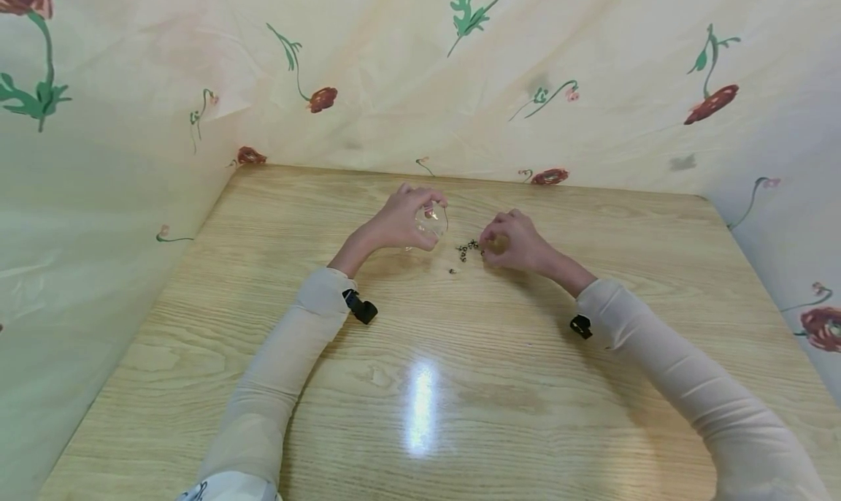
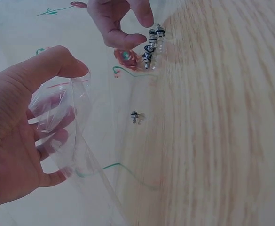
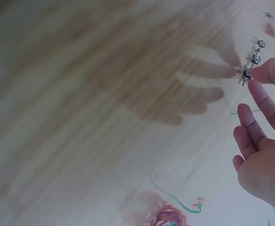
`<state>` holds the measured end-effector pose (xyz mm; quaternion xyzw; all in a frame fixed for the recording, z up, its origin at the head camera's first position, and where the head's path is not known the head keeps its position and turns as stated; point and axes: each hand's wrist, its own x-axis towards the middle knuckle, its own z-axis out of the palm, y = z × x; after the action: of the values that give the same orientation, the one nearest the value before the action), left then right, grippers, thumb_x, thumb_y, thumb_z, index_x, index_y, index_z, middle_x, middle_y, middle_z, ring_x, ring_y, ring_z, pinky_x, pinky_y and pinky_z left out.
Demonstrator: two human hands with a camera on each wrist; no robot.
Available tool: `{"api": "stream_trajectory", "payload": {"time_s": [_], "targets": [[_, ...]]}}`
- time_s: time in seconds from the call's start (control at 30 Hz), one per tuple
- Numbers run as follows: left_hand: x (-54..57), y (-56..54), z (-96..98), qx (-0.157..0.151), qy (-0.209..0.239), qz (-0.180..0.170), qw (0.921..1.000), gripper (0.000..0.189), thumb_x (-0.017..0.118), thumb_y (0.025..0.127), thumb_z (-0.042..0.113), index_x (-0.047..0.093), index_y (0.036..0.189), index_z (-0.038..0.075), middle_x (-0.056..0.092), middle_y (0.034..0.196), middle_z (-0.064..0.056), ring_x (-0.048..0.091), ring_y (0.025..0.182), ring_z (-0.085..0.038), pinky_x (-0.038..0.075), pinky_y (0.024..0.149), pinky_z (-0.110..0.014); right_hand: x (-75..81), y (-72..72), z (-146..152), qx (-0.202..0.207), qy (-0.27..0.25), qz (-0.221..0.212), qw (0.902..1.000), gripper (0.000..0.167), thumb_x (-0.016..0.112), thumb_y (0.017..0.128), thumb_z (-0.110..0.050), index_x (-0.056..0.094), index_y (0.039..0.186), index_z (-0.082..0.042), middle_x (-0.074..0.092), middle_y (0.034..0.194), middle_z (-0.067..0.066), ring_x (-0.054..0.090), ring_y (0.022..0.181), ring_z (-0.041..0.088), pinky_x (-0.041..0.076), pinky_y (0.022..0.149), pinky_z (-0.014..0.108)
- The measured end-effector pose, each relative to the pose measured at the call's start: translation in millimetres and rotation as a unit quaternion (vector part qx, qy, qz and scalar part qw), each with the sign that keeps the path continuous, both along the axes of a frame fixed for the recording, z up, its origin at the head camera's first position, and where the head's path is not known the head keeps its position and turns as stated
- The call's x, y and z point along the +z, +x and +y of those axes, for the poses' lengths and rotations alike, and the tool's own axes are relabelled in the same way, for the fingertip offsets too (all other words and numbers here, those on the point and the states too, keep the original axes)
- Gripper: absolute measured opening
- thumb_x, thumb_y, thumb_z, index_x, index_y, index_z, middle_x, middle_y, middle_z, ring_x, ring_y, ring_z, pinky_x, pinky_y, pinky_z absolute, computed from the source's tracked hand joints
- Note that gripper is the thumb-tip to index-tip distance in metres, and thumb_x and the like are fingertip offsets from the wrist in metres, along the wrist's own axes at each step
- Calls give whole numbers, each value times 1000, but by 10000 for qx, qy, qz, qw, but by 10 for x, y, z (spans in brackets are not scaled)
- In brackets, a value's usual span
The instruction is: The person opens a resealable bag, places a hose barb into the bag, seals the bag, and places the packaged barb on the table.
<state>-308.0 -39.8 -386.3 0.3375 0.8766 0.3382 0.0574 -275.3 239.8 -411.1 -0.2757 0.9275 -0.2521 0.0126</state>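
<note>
My left hand (image 1: 402, 220) holds a clear plastic zip bag (image 2: 76, 108), its thumb and fingers spread around the mouth. A red line runs along the bag's edge by the thumb tip. To the right, my right hand (image 1: 515, 242) is low over the table, thumb and index fingertips pinching at a small metal fitting (image 3: 247, 74) with a dark ring. The other fingers are loosely bent. Right beside those fingertips lies a cluster of several similar metal fittings (image 1: 463, 253). A single fitting (image 2: 134, 117) lies apart, nearer the bag.
Both hands work over a wood-grain table (image 1: 499, 384) with a bright light reflection in front. A floral-patterned cloth (image 1: 394, 70) hangs behind the table and along both sides. Black straps (image 1: 360, 307) show at the cuffs of the pale sleeves.
</note>
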Motion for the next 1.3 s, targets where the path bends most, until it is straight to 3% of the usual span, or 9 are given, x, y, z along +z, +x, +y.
{"api": "stream_trajectory", "payload": {"time_s": [0.2,0.7,1.07,1.3], "targets": [[-8,-4,4,-16,-111,42,9999,63,81,77,24,58,135,13,63,118,-6,43,111,-26,35,96,-45,-46,-7,14,152,176,171,9996,16,77,76,-7,75,91,-10,67,98,12,44,93,28,28,85,40],[-13,-6,12,-55,-138,-14,9999,64,81,77,21,58,136,11,65,118,-6,43,115,-27,35,100,-48,-56,-8,31,574,23,332,9978,15,76,77,-4,75,90,-10,68,93,9,48,91,25,30,85,41],[-11,-1,16,-55,-161,-30,9999,62,80,78,22,58,135,11,65,114,-6,43,115,-27,34,100,-48,-30,-5,33,568,124,145,9982,14,78,77,-5,74,90,-10,68,93,8,45,89,25,29,85,40],[-23,-11,16,-35,-219,-46,9997,63,80,77,22,58,136,13,65,123,-6,43,119,-27,35,100,-48,-36,-15,28,494,246,83,9984,13,77,75,-5,74,87,-11,68,93,7,45,91,25,30,86,40]]}}
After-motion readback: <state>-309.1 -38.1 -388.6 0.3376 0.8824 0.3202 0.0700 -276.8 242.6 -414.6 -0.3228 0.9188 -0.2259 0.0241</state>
